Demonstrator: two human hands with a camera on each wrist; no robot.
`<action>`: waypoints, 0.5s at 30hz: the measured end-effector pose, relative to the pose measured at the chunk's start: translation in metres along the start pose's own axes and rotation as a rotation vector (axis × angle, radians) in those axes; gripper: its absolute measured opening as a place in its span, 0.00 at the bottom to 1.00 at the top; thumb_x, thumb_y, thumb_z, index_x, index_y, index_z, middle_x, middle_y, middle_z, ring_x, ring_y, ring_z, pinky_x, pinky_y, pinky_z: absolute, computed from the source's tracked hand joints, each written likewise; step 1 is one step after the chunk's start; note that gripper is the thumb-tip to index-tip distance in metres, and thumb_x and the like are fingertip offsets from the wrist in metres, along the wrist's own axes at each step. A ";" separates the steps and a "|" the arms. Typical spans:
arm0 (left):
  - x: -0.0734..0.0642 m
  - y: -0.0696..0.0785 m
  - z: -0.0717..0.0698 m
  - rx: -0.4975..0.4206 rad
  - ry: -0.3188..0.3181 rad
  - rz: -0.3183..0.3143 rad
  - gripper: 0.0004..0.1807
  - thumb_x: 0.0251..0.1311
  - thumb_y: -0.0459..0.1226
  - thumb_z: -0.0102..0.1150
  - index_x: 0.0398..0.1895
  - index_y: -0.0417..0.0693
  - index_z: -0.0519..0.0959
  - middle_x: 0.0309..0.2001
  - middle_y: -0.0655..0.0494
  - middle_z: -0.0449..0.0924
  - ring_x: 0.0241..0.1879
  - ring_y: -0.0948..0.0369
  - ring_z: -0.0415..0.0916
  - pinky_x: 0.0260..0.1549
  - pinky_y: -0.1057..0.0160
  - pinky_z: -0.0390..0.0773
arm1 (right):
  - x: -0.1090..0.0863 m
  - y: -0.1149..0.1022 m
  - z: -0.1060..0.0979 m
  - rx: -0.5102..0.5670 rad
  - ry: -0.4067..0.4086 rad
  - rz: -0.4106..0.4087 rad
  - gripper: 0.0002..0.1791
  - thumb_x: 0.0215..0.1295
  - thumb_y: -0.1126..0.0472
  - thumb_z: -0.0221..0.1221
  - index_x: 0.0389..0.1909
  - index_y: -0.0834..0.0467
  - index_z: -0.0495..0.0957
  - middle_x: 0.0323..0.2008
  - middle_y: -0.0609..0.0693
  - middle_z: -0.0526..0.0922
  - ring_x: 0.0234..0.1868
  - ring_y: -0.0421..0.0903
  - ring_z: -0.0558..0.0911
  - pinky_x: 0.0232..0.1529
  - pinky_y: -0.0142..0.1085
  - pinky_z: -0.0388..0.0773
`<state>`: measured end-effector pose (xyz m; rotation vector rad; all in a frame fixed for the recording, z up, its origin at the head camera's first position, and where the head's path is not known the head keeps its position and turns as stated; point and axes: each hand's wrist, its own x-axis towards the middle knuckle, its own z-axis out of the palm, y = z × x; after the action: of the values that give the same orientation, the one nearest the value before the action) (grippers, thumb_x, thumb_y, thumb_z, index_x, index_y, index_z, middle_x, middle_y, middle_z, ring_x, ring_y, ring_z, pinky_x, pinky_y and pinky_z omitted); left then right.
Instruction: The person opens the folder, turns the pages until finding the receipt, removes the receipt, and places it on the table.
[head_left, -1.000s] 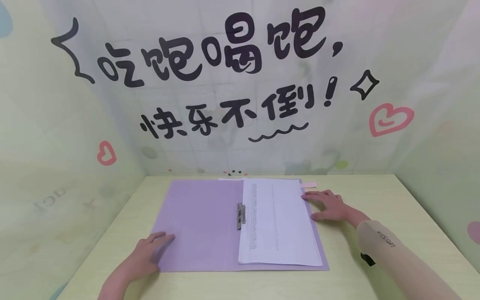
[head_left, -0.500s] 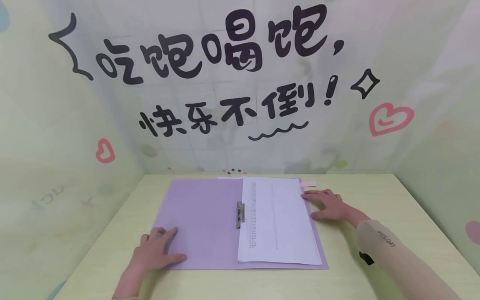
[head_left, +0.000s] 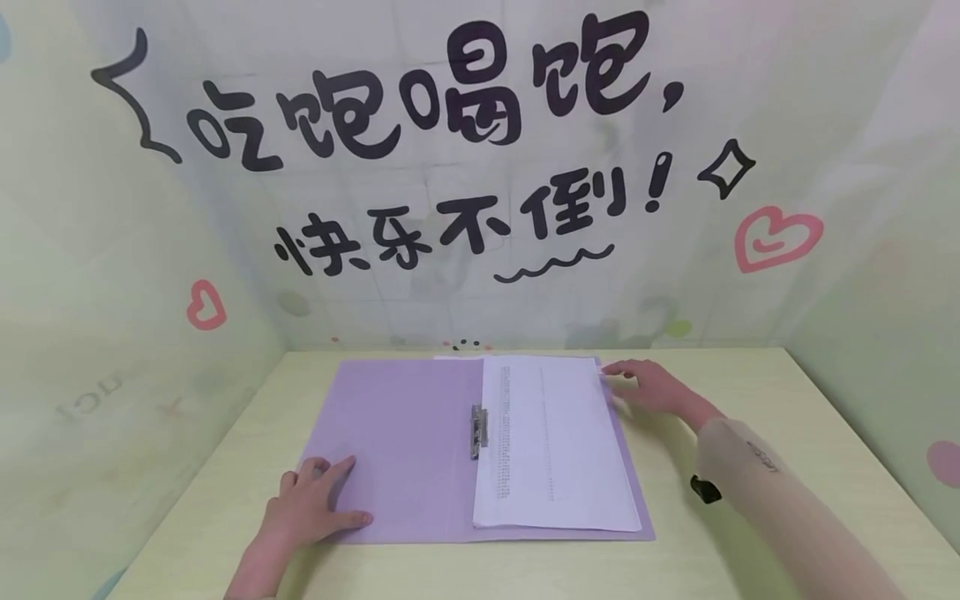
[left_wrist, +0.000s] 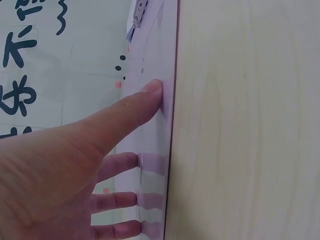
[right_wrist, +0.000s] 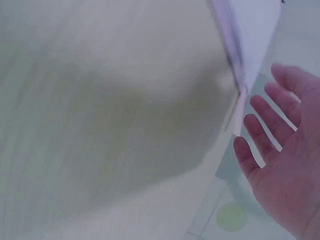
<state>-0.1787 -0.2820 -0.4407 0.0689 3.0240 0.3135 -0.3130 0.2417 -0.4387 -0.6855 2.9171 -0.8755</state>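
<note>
- Folder [head_left: 397,450], light purple, is lying open and flat on the pale wooden table [head_left: 251,454], its bare cover facing up on the person's left
- Papers [head_left: 566,442], white and printed in narrow columns, are lying over most of the folder's right side; I am finding the print too small to read
- Clip [head_left: 478,433], made of metal, is sitting beside the fold, at the left edge of the papers
- Left hand [head_left: 303,508] is resting at the near left corner of the folder; I am seeing its thumb and fingers spread apart, the thumb tip lying on the purple cover close to the front edge
- Right hand [head_left: 651,387] is hovering by the folder's far right corner; I am seeing its fingers spread and slightly bent, near a pink strip [right_wrist: 239,117] that is sticking out there, and I am unable to tell whether any fingertip is touching the folder or the strip
- Sleeve [head_left: 783,500], beige with small dark lettering, is covering the right forearm, and something black [head_left: 705,490] is showing beneath it
- Wall [head_left: 442,321] behind the table is carrying large black writing [head_left: 476,237] and a pink heart [head_left: 767,246]
</note>
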 end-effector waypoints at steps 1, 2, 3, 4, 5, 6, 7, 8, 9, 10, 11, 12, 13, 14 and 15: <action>0.000 0.000 0.000 0.000 0.000 0.002 0.55 0.39 0.66 0.71 0.70 0.48 0.68 0.60 0.40 0.67 0.48 0.41 0.66 0.29 0.48 0.75 | 0.003 0.001 0.001 0.023 0.027 0.008 0.22 0.70 0.61 0.57 0.61 0.64 0.74 0.59 0.65 0.79 0.58 0.65 0.77 0.60 0.60 0.73; 0.001 0.000 0.001 0.002 -0.001 0.004 0.55 0.39 0.66 0.71 0.70 0.48 0.68 0.60 0.40 0.67 0.47 0.41 0.66 0.28 0.48 0.75 | 0.005 0.002 0.002 0.037 0.052 0.014 0.21 0.70 0.61 0.56 0.61 0.65 0.74 0.58 0.66 0.79 0.57 0.65 0.78 0.60 0.59 0.74; 0.001 -0.001 0.001 0.005 -0.001 0.006 0.55 0.39 0.66 0.71 0.70 0.48 0.68 0.60 0.41 0.67 0.47 0.42 0.66 0.28 0.49 0.76 | 0.007 0.003 0.003 0.055 0.074 0.025 0.21 0.71 0.62 0.55 0.61 0.66 0.74 0.58 0.66 0.79 0.56 0.65 0.79 0.59 0.59 0.75; 0.001 -0.001 0.001 0.007 -0.001 0.008 0.55 0.39 0.66 0.71 0.70 0.48 0.68 0.60 0.41 0.67 0.47 0.42 0.66 0.28 0.49 0.76 | 0.009 0.005 0.005 0.069 0.093 0.039 0.21 0.71 0.62 0.55 0.62 0.66 0.74 0.58 0.66 0.79 0.56 0.64 0.79 0.59 0.58 0.75; 0.002 -0.001 0.002 0.009 -0.002 0.009 0.55 0.39 0.66 0.71 0.70 0.49 0.68 0.60 0.41 0.67 0.47 0.42 0.66 0.28 0.49 0.76 | 0.010 0.006 0.007 0.084 0.110 0.051 0.21 0.71 0.63 0.55 0.62 0.66 0.74 0.58 0.67 0.79 0.56 0.64 0.79 0.59 0.58 0.75; 0.003 -0.002 0.002 0.010 -0.002 0.010 0.55 0.39 0.66 0.71 0.70 0.49 0.68 0.60 0.41 0.67 0.47 0.42 0.66 0.27 0.50 0.76 | 0.012 0.007 0.009 0.094 0.118 0.062 0.21 0.71 0.63 0.55 0.62 0.66 0.73 0.58 0.67 0.79 0.56 0.64 0.78 0.60 0.58 0.74; 0.003 -0.002 0.002 0.013 -0.001 0.011 0.55 0.39 0.67 0.70 0.70 0.49 0.68 0.60 0.41 0.67 0.47 0.42 0.67 0.27 0.50 0.75 | 0.013 0.007 0.011 0.110 0.124 0.076 0.22 0.71 0.63 0.55 0.63 0.66 0.72 0.59 0.67 0.78 0.57 0.65 0.77 0.61 0.58 0.73; 0.003 -0.002 0.002 0.013 0.000 0.012 0.55 0.39 0.67 0.70 0.70 0.49 0.68 0.60 0.41 0.67 0.47 0.42 0.67 0.27 0.50 0.75 | 0.014 0.008 0.013 0.125 0.129 0.086 0.23 0.70 0.63 0.55 0.63 0.67 0.72 0.60 0.67 0.77 0.58 0.65 0.76 0.62 0.58 0.73; 0.004 -0.002 0.003 0.011 0.001 0.014 0.55 0.38 0.67 0.70 0.70 0.49 0.68 0.60 0.41 0.67 0.47 0.42 0.67 0.27 0.50 0.75 | 0.016 0.008 0.015 0.147 0.137 0.096 0.23 0.70 0.64 0.55 0.64 0.67 0.71 0.60 0.68 0.76 0.59 0.66 0.75 0.63 0.59 0.72; 0.004 -0.002 0.003 0.010 0.001 0.015 0.55 0.38 0.67 0.70 0.70 0.49 0.68 0.60 0.41 0.67 0.47 0.42 0.67 0.27 0.50 0.75 | 0.017 0.008 0.017 0.167 0.145 0.104 0.24 0.70 0.64 0.55 0.64 0.67 0.70 0.61 0.68 0.75 0.60 0.66 0.74 0.63 0.59 0.71; 0.004 -0.002 0.003 0.009 0.003 0.017 0.55 0.38 0.67 0.71 0.70 0.49 0.68 0.60 0.40 0.67 0.47 0.42 0.67 0.27 0.50 0.75 | 0.018 0.007 0.018 0.192 0.151 0.115 0.24 0.70 0.63 0.55 0.65 0.67 0.69 0.61 0.68 0.75 0.61 0.67 0.73 0.64 0.60 0.70; 0.004 -0.002 0.003 0.008 0.006 0.019 0.55 0.38 0.67 0.71 0.70 0.49 0.68 0.60 0.40 0.67 0.47 0.42 0.67 0.27 0.50 0.75 | 0.020 0.006 0.020 0.214 0.159 0.120 0.25 0.70 0.64 0.55 0.66 0.67 0.69 0.61 0.69 0.74 0.62 0.67 0.72 0.65 0.60 0.69; 0.004 -0.002 0.003 0.009 0.010 0.022 0.55 0.38 0.66 0.71 0.70 0.49 0.69 0.60 0.40 0.68 0.47 0.42 0.67 0.28 0.50 0.76 | 0.022 0.006 0.022 0.236 0.166 0.127 0.25 0.70 0.64 0.55 0.66 0.67 0.68 0.62 0.69 0.73 0.62 0.67 0.72 0.65 0.60 0.68; 0.004 -0.002 0.003 0.008 0.016 0.026 0.55 0.38 0.66 0.71 0.70 0.49 0.69 0.60 0.40 0.68 0.47 0.42 0.67 0.28 0.49 0.76 | 0.024 0.005 0.023 0.250 0.169 0.136 0.26 0.70 0.64 0.55 0.67 0.67 0.68 0.62 0.69 0.73 0.63 0.67 0.71 0.65 0.61 0.68; 0.004 -0.002 0.004 0.009 0.024 0.032 0.54 0.39 0.66 0.71 0.69 0.48 0.69 0.60 0.39 0.68 0.47 0.42 0.68 0.29 0.49 0.76 | 0.026 0.004 0.025 0.255 0.172 0.151 0.26 0.71 0.63 0.55 0.67 0.66 0.67 0.62 0.69 0.73 0.63 0.67 0.71 0.66 0.61 0.67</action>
<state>-0.1821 -0.2826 -0.4450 0.1148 3.0505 0.3050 -0.3344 0.2216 -0.4590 -0.3856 2.8737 -1.3155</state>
